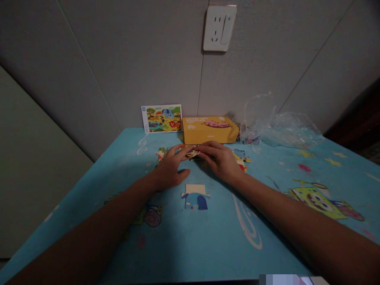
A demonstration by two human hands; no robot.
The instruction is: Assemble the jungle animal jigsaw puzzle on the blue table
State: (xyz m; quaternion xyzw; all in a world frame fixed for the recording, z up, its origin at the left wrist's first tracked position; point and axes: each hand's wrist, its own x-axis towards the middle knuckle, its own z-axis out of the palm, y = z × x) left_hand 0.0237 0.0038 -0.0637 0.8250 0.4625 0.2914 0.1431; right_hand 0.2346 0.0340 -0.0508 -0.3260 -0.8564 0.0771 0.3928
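Note:
My left hand point(172, 166) reaches over loose puzzle pieces, its fingers stretched out and its thumb held apart. My right hand point(219, 160) has its fingers bent around a puzzle piece point(193, 153) that shows between the two hands; its fingertips are partly hidden. More puzzle pieces point(241, 155) lie beside my right hand, and a few point(162, 153) show past my left one. Nearer to me, two joined puzzle pieces point(196, 199) with a blue elephant's face and a pale top lie flat on the tablecloth.
At the wall a picture card point(163, 119) leans beside a yellow puzzle box point(209, 130). Clear plastic packaging point(292, 128) lies at the back right. A blue cartoon tablecloth point(213, 249) covers the table. A pixelated device point(280, 279) is at the bottom edge.

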